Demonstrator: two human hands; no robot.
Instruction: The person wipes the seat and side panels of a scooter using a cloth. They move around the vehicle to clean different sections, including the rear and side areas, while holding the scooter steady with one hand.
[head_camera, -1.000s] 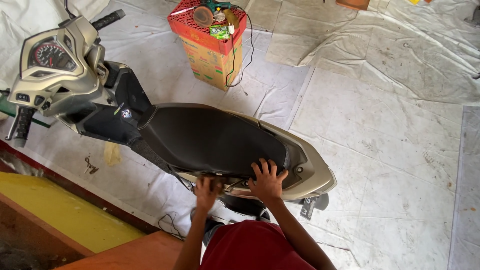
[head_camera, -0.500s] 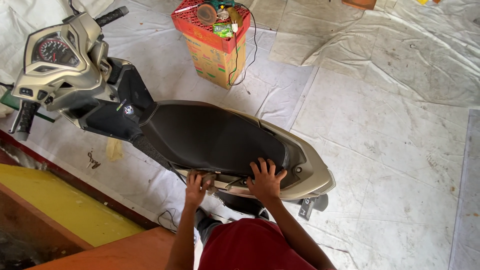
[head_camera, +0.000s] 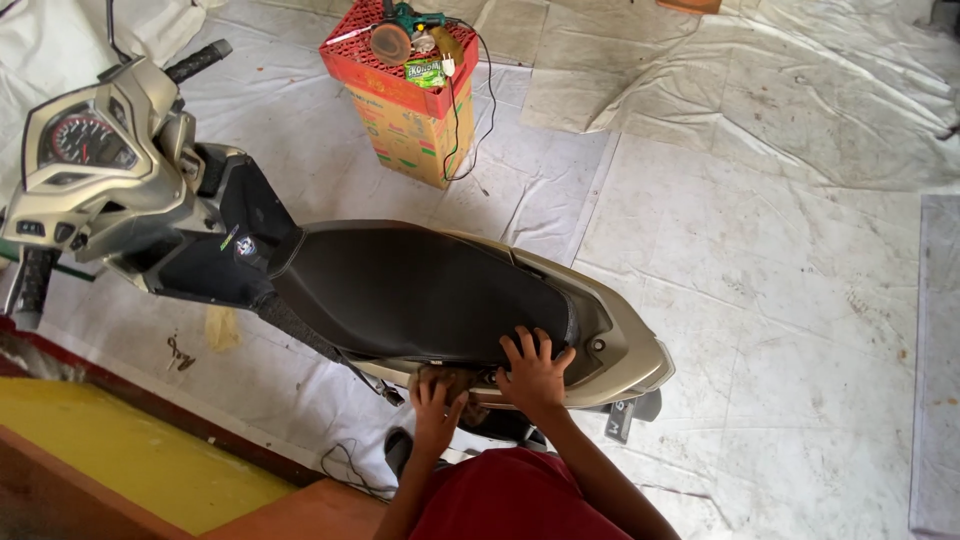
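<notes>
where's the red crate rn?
Head view, top centre: the red crate sits on a cardboard box on the white floor sheeting, beyond the scooter's black seat, far from both hands.

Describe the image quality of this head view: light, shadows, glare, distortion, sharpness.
Head view: even, soft daylight; only a faint shadow under the scooter seat. Mild sheen on the beige tail panel, no harsh glare. Wide-angle bending shows toward the edges. Focus is fairly sharp; the left hand, on a brownish cloth, and the right hand show little blur.
</notes>
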